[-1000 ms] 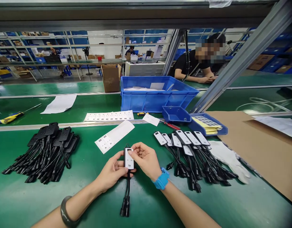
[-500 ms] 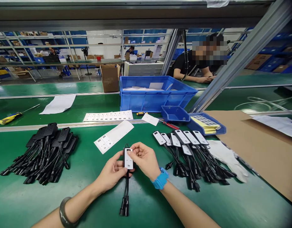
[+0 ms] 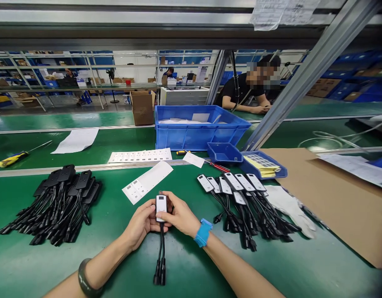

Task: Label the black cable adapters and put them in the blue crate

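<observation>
Above the green mat, both hands (image 3: pixel 161 215) grip the labelled module (image 3: pixel 161 205) lengthwise, cables (image 3: pixel 160 256) trailing toward the wearer.

A small black module (image 3: pixel 160 205) with a white label, upright, two cables hanging below.

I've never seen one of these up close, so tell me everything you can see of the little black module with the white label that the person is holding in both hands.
The module is a small, flat, black rectangular block, plastic by its look, with a white label covering its face; the print is too small to read. It is held upright over the green bench, pinched between the left hand and the right hand. Two black cables hang from its lower end, ending in plugs side by side low over the bench.
</observation>
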Motion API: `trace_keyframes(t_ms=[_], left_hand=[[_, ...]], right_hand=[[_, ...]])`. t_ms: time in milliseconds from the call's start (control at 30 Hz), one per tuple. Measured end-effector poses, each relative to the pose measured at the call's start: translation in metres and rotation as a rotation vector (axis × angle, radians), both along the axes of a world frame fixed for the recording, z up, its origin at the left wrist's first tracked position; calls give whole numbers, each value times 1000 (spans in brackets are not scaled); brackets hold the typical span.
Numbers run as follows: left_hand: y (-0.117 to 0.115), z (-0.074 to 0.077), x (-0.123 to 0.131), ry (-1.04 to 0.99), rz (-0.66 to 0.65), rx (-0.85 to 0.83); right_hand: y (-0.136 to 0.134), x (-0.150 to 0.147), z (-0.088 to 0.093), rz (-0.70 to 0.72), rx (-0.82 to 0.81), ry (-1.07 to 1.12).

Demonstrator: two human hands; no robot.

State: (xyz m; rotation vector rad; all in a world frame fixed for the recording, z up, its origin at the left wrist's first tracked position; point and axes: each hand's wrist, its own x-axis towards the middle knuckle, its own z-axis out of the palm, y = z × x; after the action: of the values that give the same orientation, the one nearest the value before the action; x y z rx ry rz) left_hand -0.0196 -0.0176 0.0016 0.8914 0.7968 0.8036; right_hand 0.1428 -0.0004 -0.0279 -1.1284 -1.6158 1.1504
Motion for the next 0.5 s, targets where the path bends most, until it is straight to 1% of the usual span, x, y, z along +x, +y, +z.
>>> trace_keyframes(t_ms=[133, 233, 300, 400, 467, 500], left_hand=[[0, -1, 0, -24, 54, 4], [3, -1, 3, -20, 67, 17], [5, -3, 3, 12, 92, 32], [7, -14, -5, 113, 167, 47], [10, -27, -15, 217, 165, 64], [13, -35, -19, 276, 184, 78]], right_hand=[[-6, -3, 1, 99, -3, 44], [-4, -4, 1, 159, -72, 113], [-1, -6, -1, 161, -113, 169], [3, -11, -3, 113, -94, 197], [5, -14, -1, 55, -23, 96], [6, -16, 0, 13, 23, 17]])
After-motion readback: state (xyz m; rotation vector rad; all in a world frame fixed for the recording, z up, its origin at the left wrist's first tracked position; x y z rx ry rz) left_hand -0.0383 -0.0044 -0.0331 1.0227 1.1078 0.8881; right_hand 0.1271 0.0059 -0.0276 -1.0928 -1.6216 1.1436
